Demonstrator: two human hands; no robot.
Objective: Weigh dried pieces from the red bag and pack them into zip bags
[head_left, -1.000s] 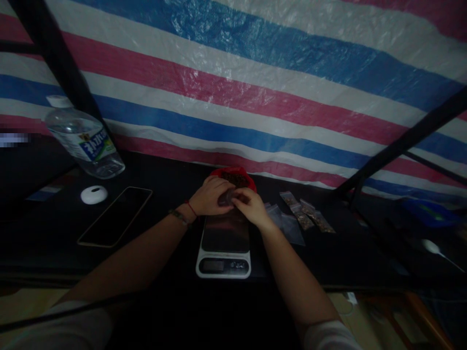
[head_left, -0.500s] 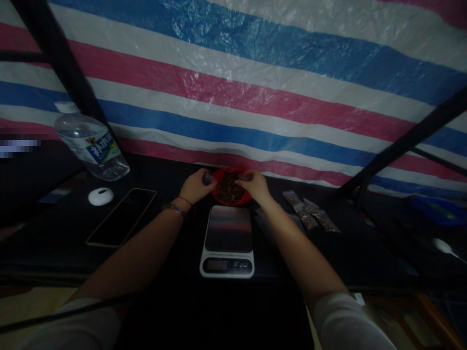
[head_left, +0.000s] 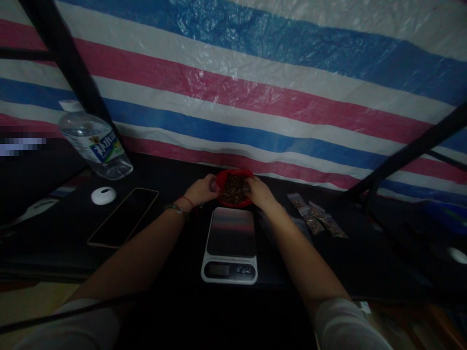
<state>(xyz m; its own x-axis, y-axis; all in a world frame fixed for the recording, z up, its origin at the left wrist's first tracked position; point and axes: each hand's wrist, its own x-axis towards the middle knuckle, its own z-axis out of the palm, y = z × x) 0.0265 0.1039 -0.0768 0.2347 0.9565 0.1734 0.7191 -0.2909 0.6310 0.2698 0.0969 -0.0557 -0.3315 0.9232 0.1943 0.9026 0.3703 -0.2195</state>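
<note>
A red bowl [head_left: 220, 179] full of dried brown bits [head_left: 234, 189] stands at the back of the black table. At its left rim, my left hand [head_left: 200, 191] is closed on what looks like a small clear plastic bag [head_left: 213, 184]. My right hand [head_left: 261, 193] reaches over the right rim, its fingers drawn together in the brown bits and the tips partly hidden. In front of the bowl lies a white kitchen scale [head_left: 231, 233] with a dark, bare weighing plate. Clear flat bags [head_left: 269, 226] lie partly under my right forearm.
Several small filled zip bags [head_left: 316, 217] lie to the right. On the left are a phone [head_left: 124, 217], a white earphone case-like object [head_left: 103, 195] and a clear bottle [head_left: 95, 141]. Black frame bars [head_left: 63, 63] and a striped plastic sheet [head_left: 233, 92] stand behind.
The view has shifted slightly, so everything sits a little further right. My right fingers have gone deeper into the brown bits. My left hand stays at the bowl's left rim.
</note>
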